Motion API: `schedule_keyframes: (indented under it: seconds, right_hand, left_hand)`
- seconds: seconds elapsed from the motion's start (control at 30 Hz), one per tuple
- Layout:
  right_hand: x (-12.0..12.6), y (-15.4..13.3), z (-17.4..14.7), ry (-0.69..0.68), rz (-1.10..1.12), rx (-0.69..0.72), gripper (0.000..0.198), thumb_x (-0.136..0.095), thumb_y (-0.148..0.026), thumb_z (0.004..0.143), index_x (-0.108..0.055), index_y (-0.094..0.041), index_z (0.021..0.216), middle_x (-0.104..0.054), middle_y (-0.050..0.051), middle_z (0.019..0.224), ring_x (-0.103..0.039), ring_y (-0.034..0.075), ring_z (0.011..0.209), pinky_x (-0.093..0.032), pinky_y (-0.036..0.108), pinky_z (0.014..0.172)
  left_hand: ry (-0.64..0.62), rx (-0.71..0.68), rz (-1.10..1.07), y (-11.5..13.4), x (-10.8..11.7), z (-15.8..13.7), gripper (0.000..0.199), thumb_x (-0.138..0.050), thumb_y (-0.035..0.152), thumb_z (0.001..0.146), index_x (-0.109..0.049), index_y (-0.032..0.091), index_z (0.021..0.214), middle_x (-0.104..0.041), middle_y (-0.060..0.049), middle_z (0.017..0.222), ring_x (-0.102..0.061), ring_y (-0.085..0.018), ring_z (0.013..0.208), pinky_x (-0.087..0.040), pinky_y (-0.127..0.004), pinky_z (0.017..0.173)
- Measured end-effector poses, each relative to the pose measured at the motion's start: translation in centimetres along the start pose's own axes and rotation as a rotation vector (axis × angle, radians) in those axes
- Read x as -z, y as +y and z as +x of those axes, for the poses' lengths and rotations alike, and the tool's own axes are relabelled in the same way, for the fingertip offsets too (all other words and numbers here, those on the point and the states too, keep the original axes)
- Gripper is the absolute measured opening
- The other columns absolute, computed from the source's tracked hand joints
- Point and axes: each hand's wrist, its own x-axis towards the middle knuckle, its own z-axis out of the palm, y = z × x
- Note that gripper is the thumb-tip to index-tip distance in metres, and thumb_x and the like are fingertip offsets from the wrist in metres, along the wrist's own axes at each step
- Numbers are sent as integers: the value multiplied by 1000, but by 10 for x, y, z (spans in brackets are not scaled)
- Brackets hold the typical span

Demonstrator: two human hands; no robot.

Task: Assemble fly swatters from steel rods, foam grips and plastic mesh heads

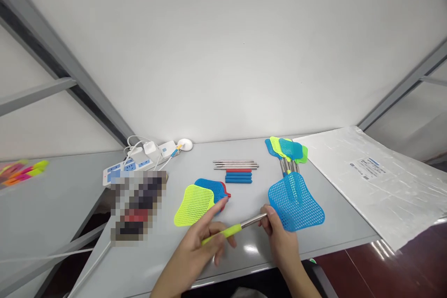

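Observation:
A fly swatter (pixel 296 202) with a blue mesh head, a metal rod and a yellow-green handle is held between my hands above the table. My left hand (pixel 200 244) is closed around the handle, with the index finger stretched out. My right hand (pixel 277 233) pinches the rod right beside the blue head. Just beyond my left hand lie loose swatter heads, a yellow one (pixel 193 205), a blue one (pixel 211 187) and a mostly covered red one (pixel 228 194). Farther back are several metal rods (pixel 235 163), a red handle (pixel 238 170) and several blue handles (pixel 238 178).
Several fly swatters (pixel 286 147) lie stacked at the back right, beside a white packing sheet (pixel 349 172). A power strip (pixel 143 163) with cables and a blurred-out object (pixel 139 207) are on the left. Colourful items (pixel 24 170) sit on a neighbouring table.

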Motion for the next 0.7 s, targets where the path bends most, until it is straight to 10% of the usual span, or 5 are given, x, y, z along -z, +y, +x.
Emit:
schedule_keyframes:
  seconds: [0.17, 0.4, 0.7]
  right_hand:
    - [-10, 0, -5, 52, 33, 4, 47, -59, -58, 84, -45, -24, 56, -40, -2, 57, -44, 16, 61, -40, 30, 63]
    - [-17, 10, -18, 43, 6, -58, 50, -58, -60, 84, -41, -25, 53, -42, -2, 52, -43, 16, 53, -40, 31, 57]
    - [-13, -10, -3, -50, 36, 43, 42, -66, -48, 80, -44, -24, 54, -42, -4, 55, -41, 15, 56, -39, 30, 61]
  left_hand:
    - [197, -148, -618, -27, -32, 16, 54, -69, 58, 79, -68, 22, 119, -60, -4, 78, -53, -14, 64, -46, -33, 69]
    - [274, -150, -451, -43, -82, 39, 30, -66, 45, 87, -72, 17, 96, -56, -1, 66, -55, -16, 68, -44, -30, 71]
    - [411, -180, -457, -30, -67, 34, 34, -67, 48, 85, -72, 15, 92, -60, -1, 65, -57, -16, 66, -45, -30, 71]
